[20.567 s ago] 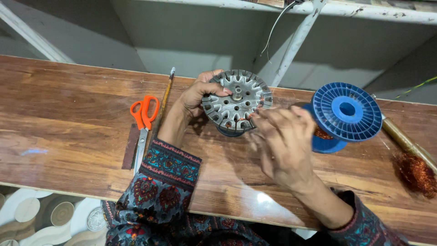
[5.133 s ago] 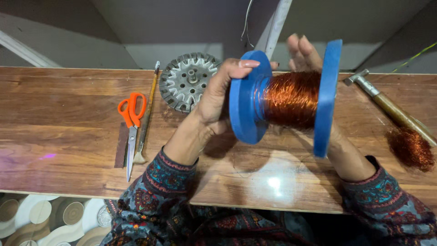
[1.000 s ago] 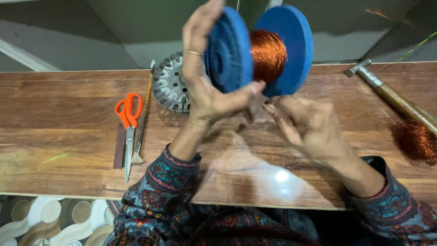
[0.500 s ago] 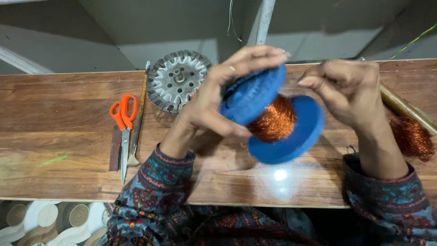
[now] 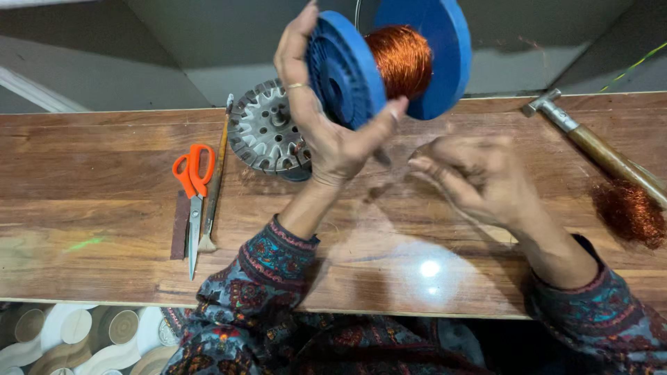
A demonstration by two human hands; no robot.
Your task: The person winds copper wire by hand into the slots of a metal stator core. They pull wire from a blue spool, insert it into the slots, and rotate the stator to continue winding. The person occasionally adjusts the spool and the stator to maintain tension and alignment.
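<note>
Blue spool of copper wire raised above wooden bench, left hand fingers wrapped round its near flange. Right hand blurred below, fingers curled, possibly pinching wire end. Metal stator on the bench looks unwound; winding not begun.

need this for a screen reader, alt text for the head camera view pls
The left hand holds up a blue spool of copper wire above a wooden table; the blurred right hand is just below. On the table lie a metal stator core, orange scissors and a hammer.
</note>
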